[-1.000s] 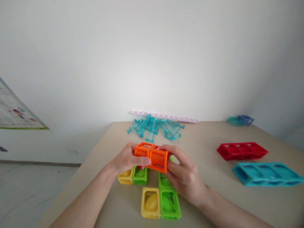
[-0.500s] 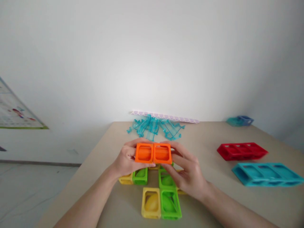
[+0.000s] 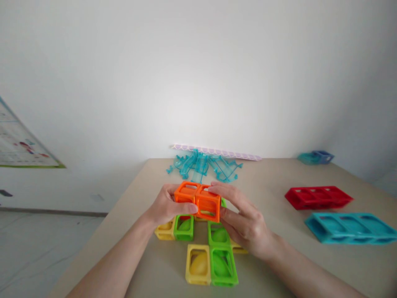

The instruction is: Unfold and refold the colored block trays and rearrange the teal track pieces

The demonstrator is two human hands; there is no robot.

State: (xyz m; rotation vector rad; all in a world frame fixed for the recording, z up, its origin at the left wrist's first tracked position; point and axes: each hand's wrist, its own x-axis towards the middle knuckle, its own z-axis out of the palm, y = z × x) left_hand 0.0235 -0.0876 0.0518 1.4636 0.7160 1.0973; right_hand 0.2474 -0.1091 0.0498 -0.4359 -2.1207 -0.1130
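A joined pair of orange hollow cube blocks (image 3: 208, 207) is up above the table, tilted so that its top and front faces show. My left hand (image 3: 163, 207) grips its left end, thumb across the front. At the other end my right hand (image 3: 248, 221) has fingers on the top and right side. Below lie yellow and green cube blocks: a green one (image 3: 184, 227) beside a yellow one (image 3: 164, 231) on the left, and two joined green ones (image 3: 221, 265) with a yellow one (image 3: 198, 265) in front. More blocks behind are partly hidden by my hands.
To the right rest a red three-cell block (image 3: 318, 198) and a teal three-cell block (image 3: 352, 228). Several clear teal track pieces (image 3: 198, 165) and a lilac patterned strip (image 3: 217, 152) lie by the wall. A blue block (image 3: 322, 157) stands at the back right corner.
The orange pair has turned and tipped, so its top face shows now. My left thumb has moved onto its front, and my right fingers have shifted over its top.
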